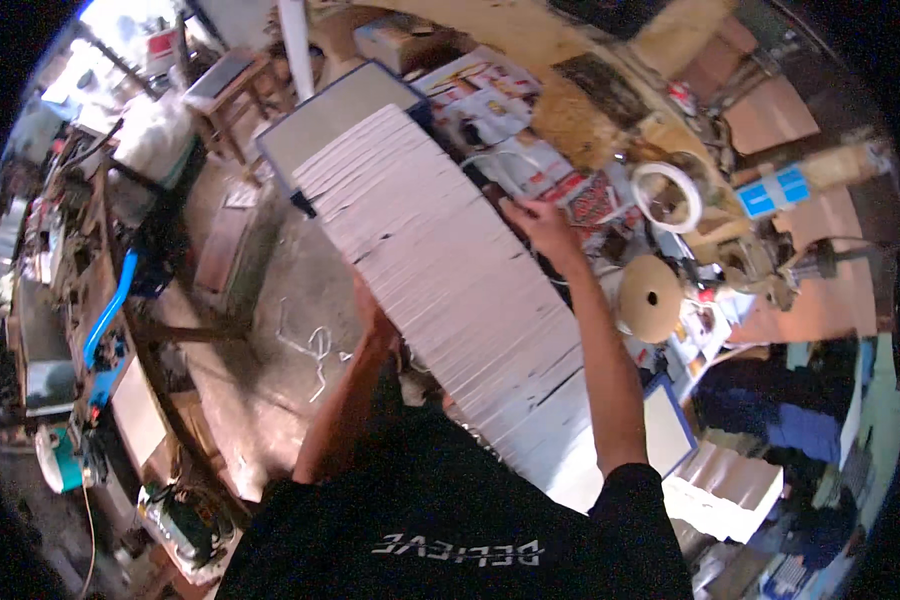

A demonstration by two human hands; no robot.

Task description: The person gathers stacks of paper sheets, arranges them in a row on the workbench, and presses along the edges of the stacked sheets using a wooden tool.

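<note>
A long, dense stack of thin white sheets (450, 260) runs diagonally in front of me, their edges facing up. It lies on a pale board with a dark blue rim (345, 105), which shows past the far end. My left hand (368, 298) is at the stack's left side, its fingers hidden behind the edge. Along the right side, my right hand (542, 228) has its fingers bent and drawn together close to the edge. A small dark thing is by those fingertips, too unclear to name.
To the right, a cluttered bench holds a white ring-shaped roll (667, 198), a brown cardboard disc (650, 298) and printed papers (480, 95). At left are a wooden stool (235, 95), a blue tube (110, 310) and a power tool (180, 525). White cord (318, 345) lies on the floor.
</note>
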